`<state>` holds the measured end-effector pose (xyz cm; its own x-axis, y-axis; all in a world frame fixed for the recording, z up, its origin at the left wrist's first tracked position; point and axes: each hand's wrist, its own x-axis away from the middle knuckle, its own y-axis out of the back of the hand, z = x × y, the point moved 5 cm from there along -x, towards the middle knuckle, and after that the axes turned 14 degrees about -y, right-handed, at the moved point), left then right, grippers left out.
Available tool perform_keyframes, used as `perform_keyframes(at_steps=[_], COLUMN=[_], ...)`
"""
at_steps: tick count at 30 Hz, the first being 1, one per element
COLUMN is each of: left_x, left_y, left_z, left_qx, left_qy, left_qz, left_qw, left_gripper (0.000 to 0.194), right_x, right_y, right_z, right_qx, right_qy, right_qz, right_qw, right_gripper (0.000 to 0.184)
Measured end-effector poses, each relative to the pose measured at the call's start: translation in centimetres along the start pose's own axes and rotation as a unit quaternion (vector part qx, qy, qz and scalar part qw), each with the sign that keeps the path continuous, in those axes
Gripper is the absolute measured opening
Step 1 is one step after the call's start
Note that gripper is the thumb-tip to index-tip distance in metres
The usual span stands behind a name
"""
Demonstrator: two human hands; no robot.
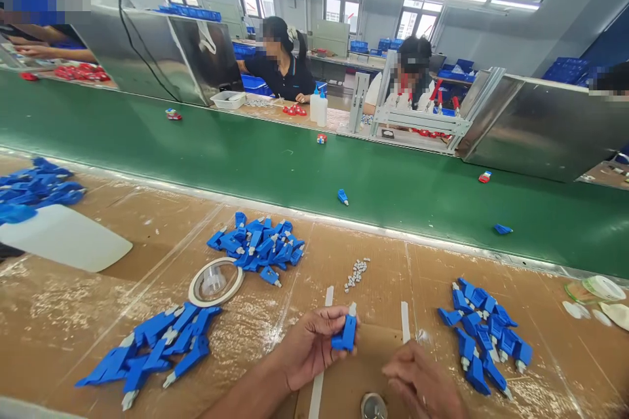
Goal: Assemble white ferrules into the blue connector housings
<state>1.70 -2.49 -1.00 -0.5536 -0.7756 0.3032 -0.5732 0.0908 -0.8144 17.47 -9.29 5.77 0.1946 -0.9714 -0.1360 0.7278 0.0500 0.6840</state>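
The left hand [317, 344], in the lower centre of the frame, is closed on a blue part [348, 334], pinching it between thumb and fingers with its pale tip pointing up. The right hand [417, 376] is apart from it in the lower right of centre, fingers curled inward and near together — whether they grip anything small, I cannot tell. Between the two hands, at the bottom edge, sits a small round object [373, 406], partly cut off by the frame. Two pale strips [405, 321] run along the brown work surface [378, 229], one by each hand, and a scatter of small grey pieces [356, 273] lies just above the left hand. More blue parts lie in heaps: one in the upper middle of the work surface [260, 242], one at lower left [157, 347], one at right beyond the right hand [484, 334], and another at the far left edge [37, 183]. A pale tape roll [195, 293] lies between the middle and lower-left heaps, with a clear piece inside its ring. Across the frame behind runs a green belt [275, 160] carrying a few red pieces [485, 177] and two blue ones [343, 196] — well apart from each other. Beyond it, in the upper centre, a person in a dark shirt [285, 75] sits near two white bottles [322, 109].
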Motion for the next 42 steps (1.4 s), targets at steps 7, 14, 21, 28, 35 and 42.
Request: perform_keyframes(at_steps=[7, 14, 21, 28, 35, 42], left_x=[-0.9, -0.9, -1.0, -1.0, -0.9, -0.7], left_y=[1.1, 0.7, 0.8, 1.2, 0.9, 1.0], left_z=[-0.8, -1.5, -1.2, -1.6, -1.9, -2.4], left_qx=[0.036, 0.036, 0.024, 0.038, 0.046, 0.043], left_qy=[-0.040, -0.060, -0.063, -0.083, -0.088, -0.094], left_qz=[-0.066, -0.053, -0.061, -0.069, -0.056, -0.058], left_qw=[0.996, 0.996, 0.996, 0.993, 0.993, 0.993], left_gripper=[0.006, 0.006, 0.005, 0.005, 0.005, 0.006], right_x=[-4.6, -2.0, 1.0, 0.8, -0.1, -0.8], right_y=[3.2, 0.1, -5.8, -4.6, -0.5, 0.0], right_z=[2.6, 3.9, -0.5, 1.2, 3.5, 4.4], right_qx=[0.046, 0.161, 0.261, 0.278, 0.401, 0.379], right_qy=[0.009, 0.143, 0.174, 0.204, 0.207, 0.178], right_qz=[-0.050, 0.135, 0.178, 0.172, 0.114, 0.165], right_qw=[0.998, 0.967, 0.933, 0.923, 0.885, 0.893], right_gripper=[0.015, 0.019, 0.043, 0.030, 0.014, 0.015])
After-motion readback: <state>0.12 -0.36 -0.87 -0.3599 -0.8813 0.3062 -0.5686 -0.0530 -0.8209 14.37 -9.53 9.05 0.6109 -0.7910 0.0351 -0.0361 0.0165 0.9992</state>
